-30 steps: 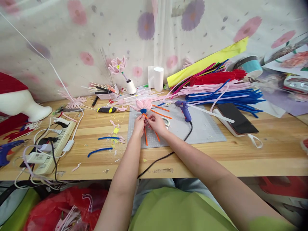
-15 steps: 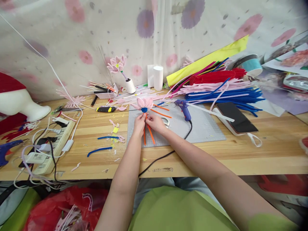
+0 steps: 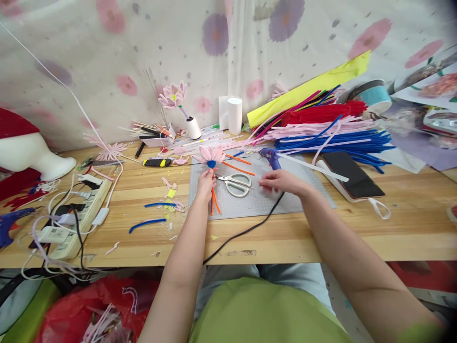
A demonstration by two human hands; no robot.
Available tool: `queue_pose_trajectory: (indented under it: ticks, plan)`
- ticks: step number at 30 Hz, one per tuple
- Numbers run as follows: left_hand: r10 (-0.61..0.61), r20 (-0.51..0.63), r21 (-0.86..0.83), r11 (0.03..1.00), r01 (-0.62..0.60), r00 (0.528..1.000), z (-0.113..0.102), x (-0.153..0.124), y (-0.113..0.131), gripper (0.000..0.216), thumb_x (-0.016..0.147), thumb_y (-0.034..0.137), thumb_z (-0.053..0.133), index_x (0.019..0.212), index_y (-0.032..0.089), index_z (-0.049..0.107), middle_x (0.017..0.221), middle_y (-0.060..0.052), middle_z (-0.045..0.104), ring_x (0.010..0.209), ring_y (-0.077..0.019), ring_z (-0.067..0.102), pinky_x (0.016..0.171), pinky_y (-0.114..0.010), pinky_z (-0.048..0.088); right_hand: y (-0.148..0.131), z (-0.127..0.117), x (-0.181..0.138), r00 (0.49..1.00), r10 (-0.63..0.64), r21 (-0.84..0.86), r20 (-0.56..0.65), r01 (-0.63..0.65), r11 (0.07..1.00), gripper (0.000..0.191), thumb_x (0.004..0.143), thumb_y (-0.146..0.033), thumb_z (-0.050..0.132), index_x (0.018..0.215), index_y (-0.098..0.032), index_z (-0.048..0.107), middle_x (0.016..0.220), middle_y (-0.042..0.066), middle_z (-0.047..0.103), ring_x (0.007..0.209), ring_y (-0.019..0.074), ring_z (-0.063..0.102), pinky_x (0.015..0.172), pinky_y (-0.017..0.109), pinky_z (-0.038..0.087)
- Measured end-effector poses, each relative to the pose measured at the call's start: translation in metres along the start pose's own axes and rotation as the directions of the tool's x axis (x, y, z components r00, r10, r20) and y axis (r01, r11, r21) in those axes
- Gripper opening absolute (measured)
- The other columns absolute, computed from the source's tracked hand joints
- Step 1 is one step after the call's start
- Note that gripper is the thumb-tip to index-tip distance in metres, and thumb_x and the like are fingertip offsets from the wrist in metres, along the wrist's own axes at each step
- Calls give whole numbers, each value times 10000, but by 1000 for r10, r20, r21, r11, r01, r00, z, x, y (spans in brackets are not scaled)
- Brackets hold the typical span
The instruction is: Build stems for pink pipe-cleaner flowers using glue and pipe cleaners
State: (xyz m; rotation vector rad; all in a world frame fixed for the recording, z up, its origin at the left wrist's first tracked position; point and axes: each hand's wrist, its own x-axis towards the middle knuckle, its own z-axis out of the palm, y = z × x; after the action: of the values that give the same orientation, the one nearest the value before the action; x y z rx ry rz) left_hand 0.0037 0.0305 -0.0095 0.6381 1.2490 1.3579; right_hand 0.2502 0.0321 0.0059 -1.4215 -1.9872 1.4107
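Note:
My left hand (image 3: 206, 185) is closed on the stem of a pink pipe-cleaner flower (image 3: 211, 154) with a blue centre. Orange pipe cleaners (image 3: 214, 204) hang below that hand over the grey cutting mat (image 3: 303, 195). My right hand (image 3: 280, 181) hovers low over the mat, just below the blue glue gun (image 3: 271, 157) and above its black cord; its fingers are loosely curled and hold nothing I can make out. White-handled scissors (image 3: 236, 183) lie on the mat between my two hands.
A heap of blue, pink and red pipe cleaners (image 3: 328, 128) and a phone (image 3: 353, 175) lie to the right. A power strip (image 3: 78, 209) with tangled cables sits at the left. Blue stem pieces (image 3: 147, 223) and scraps litter the wooden table (image 3: 392, 228).
My right hand has let go of the orange stems and moved right toward the glue gun, uncovering the scissors. My left hand still holds the flower, with the orange stems gathered closer together.

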Motion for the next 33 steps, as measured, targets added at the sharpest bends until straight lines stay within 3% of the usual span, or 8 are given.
queue_pose_trajectory:
  ticks: [2, 4, 7, 11, 17, 21, 26, 33]
  plan:
    - [20, -20, -1, 1000, -20, 1000, 2, 4, -5, 131, 769, 226, 538, 743, 117, 606, 537, 50, 373, 397, -12, 301, 372, -155, 189, 9, -21, -12, 996, 86, -97, -25, -88, 991, 408, 677, -560, 541, 573, -166, 549, 500, 13, 531, 432, 83, 433, 421, 222, 318]
    - [33, -53, 41, 999, -31, 998, 5, 9, -8, 131, 765, 221, 535, 726, 119, 607, 537, 39, 410, 428, -32, 351, 409, -166, 241, 17, -33, -16, 972, 104, -199, -210, -146, 969, 428, 652, -580, 557, 525, -177, 490, 451, -13, 452, 421, 77, 379, 426, 233, 281]
    - [140, -85, 247, 962, -115, 986, 5, 14, -9, 151, 759, 220, 533, 653, 138, 602, 553, 11, 488, 510, -79, 432, 497, -192, 306, 23, -34, -5, 861, 19, -262, -509, -176, 949, 417, 585, -575, 617, 574, -188, 462, 509, -22, 444, 476, 92, 391, 461, 238, 282]
    - [356, -34, 608, 749, -263, 934, -1, 12, -3, 207, 718, 227, 584, 518, 177, 565, 557, -23, 524, 649, -149, 492, 582, -219, 307, 24, -15, 20, 721, -36, -200, -692, -144, 969, 405, 576, -507, 645, 759, -182, 488, 720, 25, 542, 594, 128, 476, 526, 249, 344]
    - [417, -117, 693, 685, -227, 901, -15, -3, 0, 169, 708, 299, 603, 572, 199, 594, 648, -72, 585, 795, -205, 540, 622, -234, 322, 31, 1, 42, 695, 91, -84, -713, -213, 973, 285, 662, -387, 573, 826, -156, 545, 781, 95, 598, 728, 207, 558, 626, 303, 396]
    - [347, -113, 427, 863, -269, 931, -22, -7, 2, 161, 775, 250, 492, 755, 193, 641, 659, -31, 561, 648, -128, 514, 532, -201, 331, 37, 1, 44, 665, 156, 151, -731, -66, 986, 296, 658, -382, 542, 853, -160, 548, 803, 79, 613, 698, 179, 574, 597, 279, 419]
    - [89, 101, -46, 995, -85, 991, -28, -13, 9, 230, 724, 140, 497, 923, 160, 611, 590, 32, 468, 453, -37, 415, 383, -155, 260, 18, 1, 30, 755, 45, 411, -655, 305, 859, 302, 637, -399, 576, 845, -187, 523, 853, 38, 603, 567, 81, 514, 493, 207, 381]
    - [-13, -12, -32, 999, 13, 1000, -30, -11, 4, 131, 705, 222, 605, 790, 127, 575, 587, 20, 542, 470, -41, 505, 424, -151, 372, -15, 18, 23, 947, -65, 347, -314, 178, 921, 377, 663, -519, 587, 697, -145, 557, 474, -26, 460, 418, 58, 381, 405, 202, 278]
